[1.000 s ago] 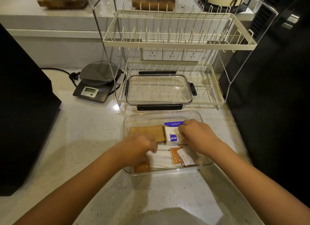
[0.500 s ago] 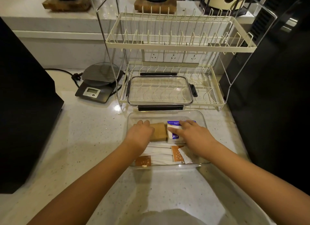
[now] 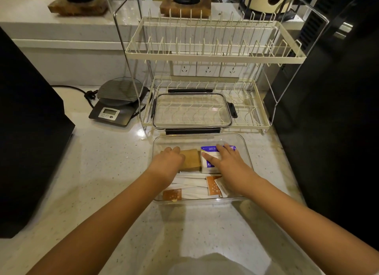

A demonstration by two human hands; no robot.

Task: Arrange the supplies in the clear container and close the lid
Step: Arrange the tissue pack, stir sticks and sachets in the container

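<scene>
In the clear container (image 3: 247,151) on the counter (image 3: 102,172), orange star-printed sachets (image 3: 213,187) lie nearest, both hands now farther in, left hand (image 3: 168,164) flat on brown napkins (image 3: 191,160), right hand (image 3: 227,162) spread on the blue-labelled tissue pack (image 3: 211,160), print unreadable, lid (image 3: 191,110) beyond on the rack (image 3: 252,119).

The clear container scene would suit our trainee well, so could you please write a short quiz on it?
1. True or false: the lid is already on the clear container.
2. Which hand rests on the white and purple packet? A left, B right.
3. Fill in: the lid lies on the lower tier of the ____.

Key
1. False: it lies apart, behind the container.
2. B: the right hand is on it, while the left hand is on the brown pack.
3. Dish rack.
</scene>
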